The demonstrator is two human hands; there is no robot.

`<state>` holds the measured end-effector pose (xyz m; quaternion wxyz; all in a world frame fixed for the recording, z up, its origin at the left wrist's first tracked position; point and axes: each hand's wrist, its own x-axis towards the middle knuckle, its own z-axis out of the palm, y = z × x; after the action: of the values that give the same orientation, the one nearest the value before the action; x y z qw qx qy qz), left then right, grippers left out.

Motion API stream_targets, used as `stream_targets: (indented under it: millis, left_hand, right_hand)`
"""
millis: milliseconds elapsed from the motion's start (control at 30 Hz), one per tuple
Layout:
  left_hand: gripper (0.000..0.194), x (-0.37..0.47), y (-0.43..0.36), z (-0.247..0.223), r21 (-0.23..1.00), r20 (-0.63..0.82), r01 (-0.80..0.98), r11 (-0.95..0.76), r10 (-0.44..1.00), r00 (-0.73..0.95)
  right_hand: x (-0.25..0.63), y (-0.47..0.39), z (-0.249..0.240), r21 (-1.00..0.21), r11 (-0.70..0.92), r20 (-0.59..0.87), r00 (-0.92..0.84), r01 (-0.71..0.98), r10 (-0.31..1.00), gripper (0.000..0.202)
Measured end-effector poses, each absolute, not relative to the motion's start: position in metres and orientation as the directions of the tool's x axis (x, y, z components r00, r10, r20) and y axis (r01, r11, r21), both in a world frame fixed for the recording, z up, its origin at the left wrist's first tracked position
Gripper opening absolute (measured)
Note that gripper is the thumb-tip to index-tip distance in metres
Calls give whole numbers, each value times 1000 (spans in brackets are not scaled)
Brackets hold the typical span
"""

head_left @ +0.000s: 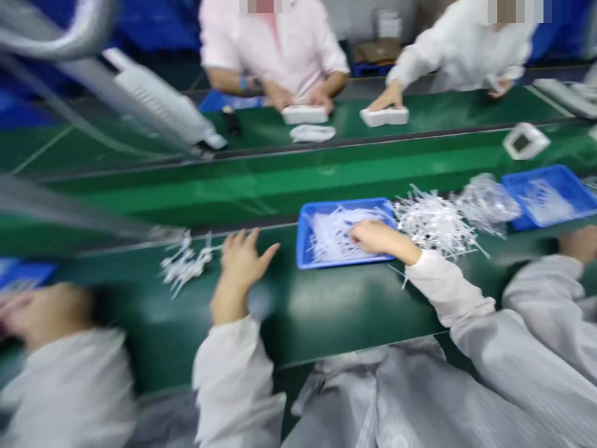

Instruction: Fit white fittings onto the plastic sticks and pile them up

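Strips (331, 233) in the blue tray (304, 239) lie under the right hand (373, 236), grip unclear, and rightward from the spread left hand (240, 264).

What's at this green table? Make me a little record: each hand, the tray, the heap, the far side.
Left hand: spread open beside a small white pile
Right hand: in the blue tray, grip unclear
Tray: holds thin white strips
Larger heap: white strips, right of tray
Far side: two people, each touching a white item
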<state>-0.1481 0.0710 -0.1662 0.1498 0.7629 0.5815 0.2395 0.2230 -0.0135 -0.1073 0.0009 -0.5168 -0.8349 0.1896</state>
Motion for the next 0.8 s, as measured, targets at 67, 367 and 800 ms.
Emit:
stream_targets:
  millis: [67,367,800]
  left_hand:
    - [66,-139,60,-191,384,83,911,-151,988,129]
    - [45,-156,43,-196,515,233,856,47,953,-193]
    - [32,-67,36,-91,835,371,433,-341,929,16]
  right_hand:
    - [230,-5,-110,-329,421,-182,-494,845,850,24]
    - [255,-12,-84,-357,425,-134,-496,832,858,23]
    - [249,-56,9,-748,598,579,-158,288,800,8]
